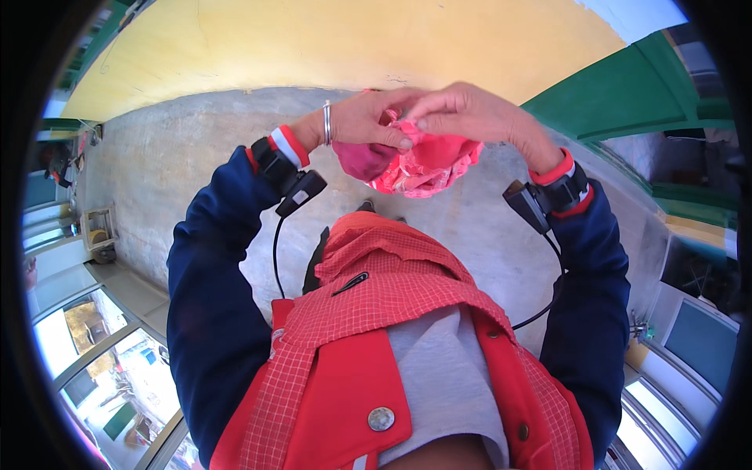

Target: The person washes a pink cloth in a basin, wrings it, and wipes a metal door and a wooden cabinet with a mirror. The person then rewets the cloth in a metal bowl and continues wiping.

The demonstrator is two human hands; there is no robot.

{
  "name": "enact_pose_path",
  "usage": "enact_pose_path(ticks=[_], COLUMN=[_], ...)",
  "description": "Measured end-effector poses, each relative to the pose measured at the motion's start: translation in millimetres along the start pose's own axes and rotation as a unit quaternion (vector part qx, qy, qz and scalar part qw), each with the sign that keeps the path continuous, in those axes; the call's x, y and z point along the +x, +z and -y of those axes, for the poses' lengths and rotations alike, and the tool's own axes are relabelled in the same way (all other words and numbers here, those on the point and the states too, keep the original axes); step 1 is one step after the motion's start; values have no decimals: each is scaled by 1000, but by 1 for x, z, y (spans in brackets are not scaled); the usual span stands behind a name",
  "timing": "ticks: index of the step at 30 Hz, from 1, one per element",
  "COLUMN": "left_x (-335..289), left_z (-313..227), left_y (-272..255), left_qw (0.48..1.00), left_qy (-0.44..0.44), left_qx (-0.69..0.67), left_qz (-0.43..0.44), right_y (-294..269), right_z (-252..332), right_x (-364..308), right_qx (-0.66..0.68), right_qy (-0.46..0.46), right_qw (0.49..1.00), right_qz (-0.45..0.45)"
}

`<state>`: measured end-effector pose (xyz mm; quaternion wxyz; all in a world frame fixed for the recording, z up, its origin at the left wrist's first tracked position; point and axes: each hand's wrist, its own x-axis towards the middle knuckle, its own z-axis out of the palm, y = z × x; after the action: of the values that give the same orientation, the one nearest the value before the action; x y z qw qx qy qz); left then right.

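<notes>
Both hands are raised in front of me over bright pink cloth (458, 149). My left hand (359, 121), with a silver bangle at its wrist, pinches a gathered bit of it between thumb and fingers. From the other side my right hand (479, 117) grips the same gathered spot, thumb and forefinger closed. A darker magenta piece of fabric (363, 160) hangs under my left hand. Below the fingers shows a crinkled, lighter pink patterned part (427, 176); whether it belongs to the same item I cannot tell.
A grey concrete floor (188, 149) spreads below, up to a yellow wall (352, 47). Green panels (619, 90) stand at the right, and a small wooden frame (99, 227) at the far left. Cabled black devices (300, 192) are strapped to my wrists.
</notes>
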<state>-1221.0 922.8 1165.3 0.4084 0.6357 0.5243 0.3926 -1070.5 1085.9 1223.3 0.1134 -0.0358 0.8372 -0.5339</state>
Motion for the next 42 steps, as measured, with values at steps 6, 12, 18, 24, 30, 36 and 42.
enact_pose_path(ticks=[6,12,18,24,30,36,42], left_x=[-39,-76,-96,-113,-113,-99,-80], left_z=[-9,-53,-108,-119,-155,-133,-129], left_y=[-58,-123,-159,-193,-248,-237,-234], left_qw=[979,970,954,904,925,929,903], left_qy=[-199,-180,-186,-251,-105,-130,-146], left_qx=[19,92,193,329,270,298,371], left_qz=[-27,-138,-136,-108,-245,-177,-159], right_y=[-29,-34,-43,-78,-110,-118,-121], right_z=[-3,-13,23,81,143,86,88], right_x=[9,52,82,82,68,68,52], right_qx=[4,-21,20,-7,-124,-219,-105], right_qy=[33,31,-143,-234,-328,-134,-128], right_qw=[991,994,976,944,866,907,888], right_qz=[-127,-107,-163,-230,-358,-333,-428])
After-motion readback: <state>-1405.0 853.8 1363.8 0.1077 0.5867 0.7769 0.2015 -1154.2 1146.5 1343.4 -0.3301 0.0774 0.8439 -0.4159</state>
